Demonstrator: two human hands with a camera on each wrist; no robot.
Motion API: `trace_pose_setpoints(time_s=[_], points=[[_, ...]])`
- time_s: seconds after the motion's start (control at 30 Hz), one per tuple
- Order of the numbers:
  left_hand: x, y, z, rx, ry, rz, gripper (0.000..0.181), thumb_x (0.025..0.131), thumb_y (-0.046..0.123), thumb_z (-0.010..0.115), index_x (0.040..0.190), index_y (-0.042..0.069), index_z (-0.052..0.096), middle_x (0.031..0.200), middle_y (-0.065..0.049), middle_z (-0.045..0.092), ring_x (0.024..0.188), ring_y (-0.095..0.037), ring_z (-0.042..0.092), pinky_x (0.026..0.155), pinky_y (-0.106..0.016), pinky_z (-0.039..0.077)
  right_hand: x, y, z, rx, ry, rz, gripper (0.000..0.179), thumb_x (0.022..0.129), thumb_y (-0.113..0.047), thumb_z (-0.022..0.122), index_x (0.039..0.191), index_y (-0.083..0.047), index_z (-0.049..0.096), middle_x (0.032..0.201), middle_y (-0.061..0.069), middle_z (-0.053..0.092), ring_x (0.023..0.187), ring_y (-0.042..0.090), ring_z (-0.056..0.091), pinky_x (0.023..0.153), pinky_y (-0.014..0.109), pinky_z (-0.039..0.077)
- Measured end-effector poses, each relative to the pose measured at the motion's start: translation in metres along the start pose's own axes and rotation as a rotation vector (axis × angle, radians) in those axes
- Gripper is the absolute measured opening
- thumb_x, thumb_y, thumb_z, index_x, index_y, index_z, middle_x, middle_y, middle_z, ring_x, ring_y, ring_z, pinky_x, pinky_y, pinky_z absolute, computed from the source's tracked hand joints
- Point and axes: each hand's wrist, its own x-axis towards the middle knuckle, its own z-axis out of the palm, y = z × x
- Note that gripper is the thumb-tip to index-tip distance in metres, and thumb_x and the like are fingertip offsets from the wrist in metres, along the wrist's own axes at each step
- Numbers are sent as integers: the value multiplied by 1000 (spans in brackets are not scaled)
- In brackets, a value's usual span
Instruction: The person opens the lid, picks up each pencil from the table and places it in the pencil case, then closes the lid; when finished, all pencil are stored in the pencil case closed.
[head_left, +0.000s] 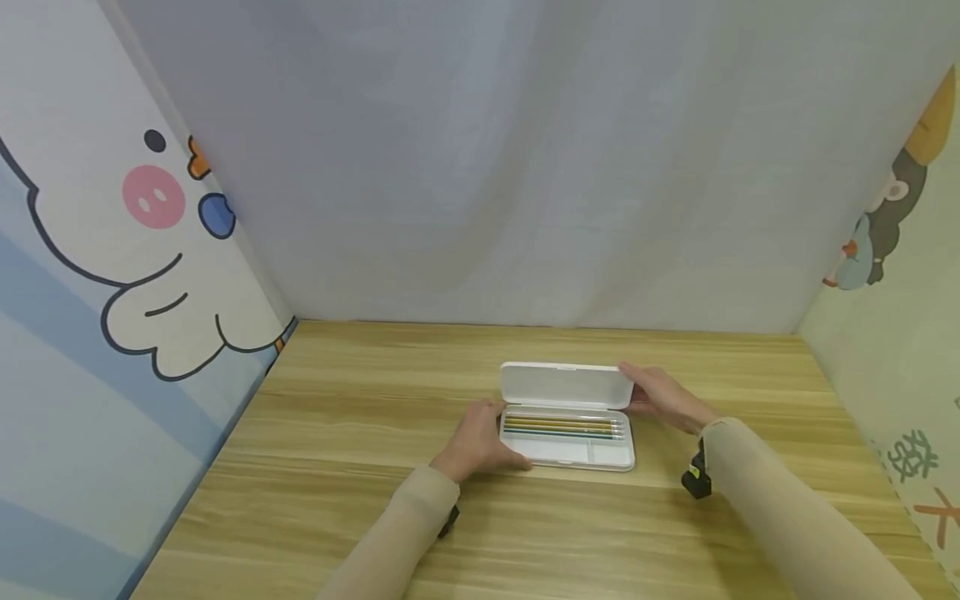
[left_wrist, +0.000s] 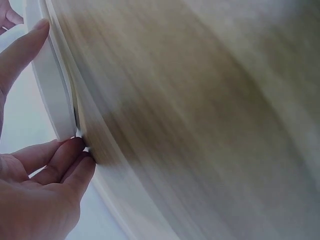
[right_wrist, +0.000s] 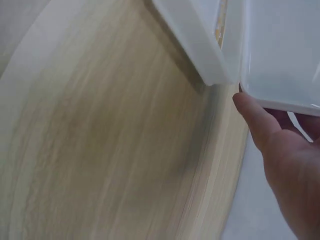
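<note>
A white plastic pencil case lies on the wooden table with its lid raised at the back. Several pencils, yellowish and green, lie side by side in its rear compartment. The front part of the case is divided into a long and a short section. My left hand grips the left end of the case, thumb at the front edge and fingers at the back corner. At the right, my right hand holds the lid by its right edge; the right wrist view shows the thumb at the lid's corner.
The wooden table runs back to a plain pale curtain. A cartoon-printed panel bounds the left side, and another printed panel stands along the right.
</note>
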Motion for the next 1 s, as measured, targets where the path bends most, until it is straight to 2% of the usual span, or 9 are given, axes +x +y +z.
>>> trace_pose_setpoints(time_s=[0.3,0.53,0.67,0.8,0.93,1.0], points=[[-1,2,0,-5,-6,-24,98,53,50,90,129,-2,54,119,-13,56,112,-28,49,95,-39,41,-5,5,-9,-36,-107,-35,62,105,-34,34,136,19,31,137,34,38,127,44,38,101,45,33],[-1,0,1,-2,6,-8,97,52,50,90,127,-2,56,112,-10,57,105,-26,51,92,-39,43,-12,6,-15,-94,-215,-67,57,105,-32,33,136,17,36,138,31,40,129,42,35,105,48,26],[-2,0,1,12,-2,-18,101,53,52,89,129,-4,54,116,-13,56,108,-28,50,94,-39,42,-16,5,-15,-115,-256,-76,51,105,-27,35,133,16,42,135,29,44,128,43,36,105,51,25],[-3,-1,1,22,-13,-33,105,54,53,88,132,-6,50,123,-17,53,115,-31,48,97,-40,40,-19,5,-17,-159,-277,-72,46,104,-25,40,132,10,48,140,26,41,130,40,35,104,51,26],[-4,-2,1,13,-3,-26,106,53,53,88,133,-6,49,125,-18,52,117,-32,47,98,-41,39,-22,6,-18,-259,-271,-60,42,101,-27,48,134,-1,53,142,18,42,132,33,33,104,49,28],[-4,-3,2,11,7,-18,105,52,54,88,131,-6,51,122,-17,54,115,-32,48,98,-41,39,-24,4,-19,-301,-272,-67,43,100,-26,50,135,-3,52,142,16,43,133,34,32,104,50,27]])
